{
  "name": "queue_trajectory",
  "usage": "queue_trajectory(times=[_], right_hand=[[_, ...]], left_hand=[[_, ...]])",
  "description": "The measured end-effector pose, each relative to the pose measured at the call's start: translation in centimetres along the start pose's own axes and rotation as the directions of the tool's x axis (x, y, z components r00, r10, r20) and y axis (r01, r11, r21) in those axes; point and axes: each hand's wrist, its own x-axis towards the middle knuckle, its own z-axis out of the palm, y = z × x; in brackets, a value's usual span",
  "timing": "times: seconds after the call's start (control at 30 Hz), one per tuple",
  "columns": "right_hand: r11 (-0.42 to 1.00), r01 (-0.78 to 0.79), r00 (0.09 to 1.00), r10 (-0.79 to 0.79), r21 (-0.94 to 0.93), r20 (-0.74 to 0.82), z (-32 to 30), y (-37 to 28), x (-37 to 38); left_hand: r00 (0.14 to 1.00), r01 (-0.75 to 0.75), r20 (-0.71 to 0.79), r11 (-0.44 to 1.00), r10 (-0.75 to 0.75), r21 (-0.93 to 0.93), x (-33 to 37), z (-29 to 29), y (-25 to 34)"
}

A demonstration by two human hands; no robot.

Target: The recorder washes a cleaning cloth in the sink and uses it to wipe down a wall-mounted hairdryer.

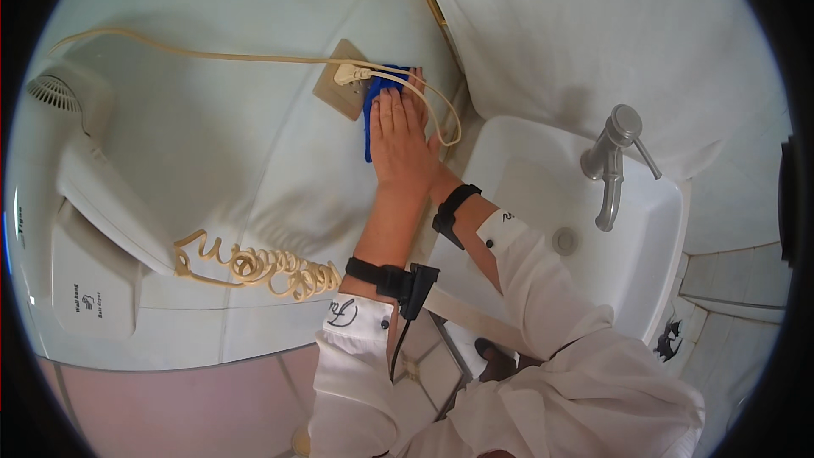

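Observation:
My left hand is at the tiled wall, its fingers together and closed on a blue cloth pressed against the tiles. My right hand is beside and partly behind it, its fingers at the cloth's right edge; the palm is hidden. Just left of the cloth is a beige wall socket with a pale plug in it. The plug's cord loops over and around my fingers. A black strap is around each wrist, and the left one carries a small black device.
A white hair dryer hangs on the wall at the left, its coiled cord reaching toward my left forearm. At the right is a white washbasin with a metal tap. A pale curtain hangs behind it.

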Motion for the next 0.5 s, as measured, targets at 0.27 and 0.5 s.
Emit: queue_trajectory(times=[0.27, 0.5], right_hand=[[0.999, -0.018, 1.000, 0.018, 0.035, 0.014, -2.7, 2.0, -1.4], [0.997, -0.036, 0.999, 0.033, 0.074, 0.043, -3.8, 3.3, -3.0]], left_hand=[[0.998, -0.009, -0.068, 0.983, -0.004, -0.181, 1.7, 1.2, 0.9], [0.999, 0.019, -0.025, 0.971, -0.026, -0.240, 1.7, 1.1, -0.1]])
